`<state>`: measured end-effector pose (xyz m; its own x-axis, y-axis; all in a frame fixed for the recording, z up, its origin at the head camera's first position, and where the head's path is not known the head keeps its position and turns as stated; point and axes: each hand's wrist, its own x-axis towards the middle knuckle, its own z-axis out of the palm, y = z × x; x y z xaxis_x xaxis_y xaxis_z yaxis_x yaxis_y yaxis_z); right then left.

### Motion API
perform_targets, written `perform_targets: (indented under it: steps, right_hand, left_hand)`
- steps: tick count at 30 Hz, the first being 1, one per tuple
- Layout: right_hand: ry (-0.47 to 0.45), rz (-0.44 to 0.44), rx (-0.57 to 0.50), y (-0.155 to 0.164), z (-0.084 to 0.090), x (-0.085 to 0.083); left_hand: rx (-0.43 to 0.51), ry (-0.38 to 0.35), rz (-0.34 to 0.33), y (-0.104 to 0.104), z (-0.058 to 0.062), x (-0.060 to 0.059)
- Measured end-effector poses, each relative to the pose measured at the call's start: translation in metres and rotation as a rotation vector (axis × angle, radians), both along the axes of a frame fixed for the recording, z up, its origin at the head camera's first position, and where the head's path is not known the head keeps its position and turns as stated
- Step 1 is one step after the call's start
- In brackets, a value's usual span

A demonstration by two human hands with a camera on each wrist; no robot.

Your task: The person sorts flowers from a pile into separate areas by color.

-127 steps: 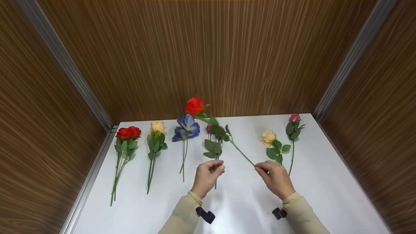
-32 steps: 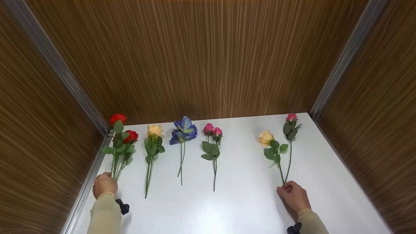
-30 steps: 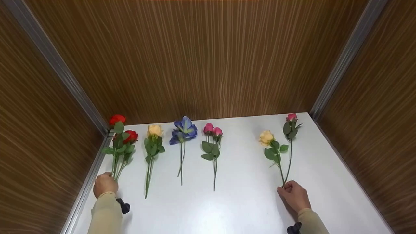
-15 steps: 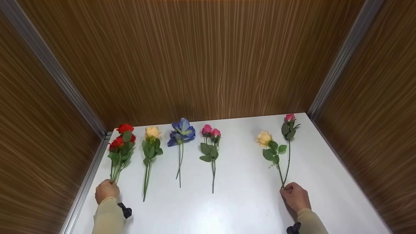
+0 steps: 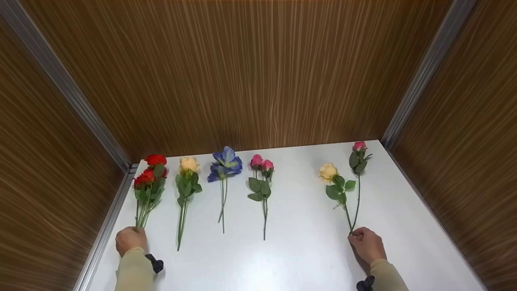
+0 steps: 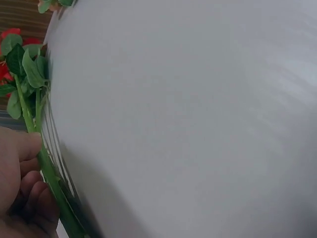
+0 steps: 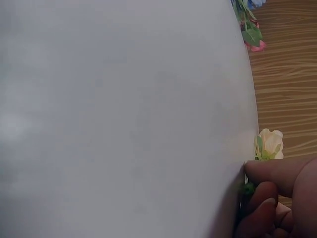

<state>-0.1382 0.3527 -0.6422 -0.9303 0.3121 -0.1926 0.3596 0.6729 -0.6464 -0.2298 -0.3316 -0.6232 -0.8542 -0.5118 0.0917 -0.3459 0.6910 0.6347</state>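
Red roses (image 5: 148, 182) now lie flat, left fingers (image 5: 130, 239) clamped on stems; right fingers (image 5: 365, 243) pinch two stems (image 5: 352, 220).

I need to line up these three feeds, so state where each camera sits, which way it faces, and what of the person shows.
Head: above, looking forward and down at the white table and wood walls; shows both sleeves, left hand and right hand.
Left wrist: low beside the left hand, facing across the table; fingers grip the red roses by the stems.
Right wrist: low beside the right hand; fingers pinch stems beside the cream rose.
Shared: head and right wrist both show the cream rose.
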Motion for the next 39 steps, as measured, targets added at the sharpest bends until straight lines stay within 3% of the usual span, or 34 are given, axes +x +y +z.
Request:
perform_targets:
  steps: [25,39]
  right_hand:
    - [-0.009,0.001,-0.007,0.0007,-0.0007,0.0004]
    - [-0.012,-0.009,-0.012,0.0015,-0.0026,0.0003]
  left_hand:
    - [-0.02,-0.048,0.02,-0.0047,-0.0023,0.0053]
    - [0.025,-0.093,0.03,-0.0006,-0.0041,0.0043]
